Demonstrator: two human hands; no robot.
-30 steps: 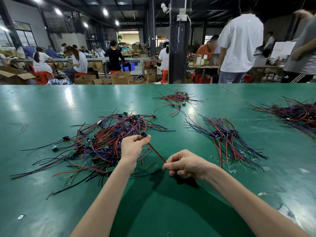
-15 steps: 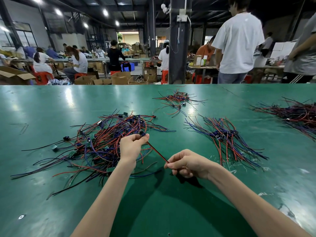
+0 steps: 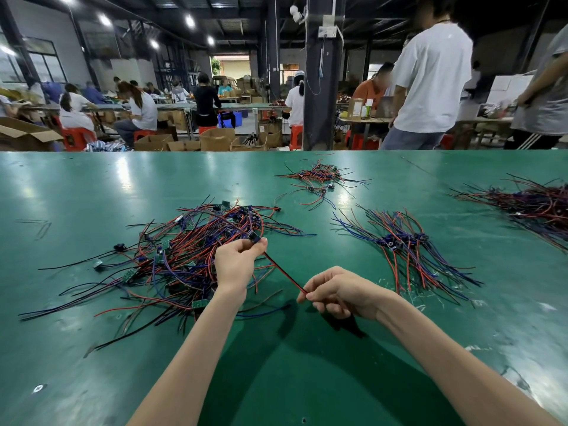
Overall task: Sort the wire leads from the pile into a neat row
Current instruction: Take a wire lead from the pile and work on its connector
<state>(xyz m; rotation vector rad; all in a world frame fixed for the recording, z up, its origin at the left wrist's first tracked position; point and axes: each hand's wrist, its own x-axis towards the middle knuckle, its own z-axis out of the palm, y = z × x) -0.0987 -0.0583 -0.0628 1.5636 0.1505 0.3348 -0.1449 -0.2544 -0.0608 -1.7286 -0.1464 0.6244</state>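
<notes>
A tangled pile of red, blue and black wire leads [image 3: 184,256] with small green boards lies on the green table [image 3: 307,379] left of centre. My left hand [image 3: 235,264] pinches the black connector end of one red-and-black lead [image 3: 284,275] just above the pile's right edge. My right hand [image 3: 341,292] pinches the other end of the same lead, which runs taut between the two hands. To the right lies a sorted bunch of leads [image 3: 405,244], fanned side by side.
A smaller loose bunch of leads [image 3: 319,179] lies further back at the centre. Another dense heap of leads [image 3: 538,207] sits at the far right edge. Beyond the table's far edge, people sit and stand among cardboard boxes and a dark pillar [image 3: 321,72].
Both hands have drifted slightly right and up with the lead still stretched between them. The standing person in the white shirt has shifted a little to the left.
</notes>
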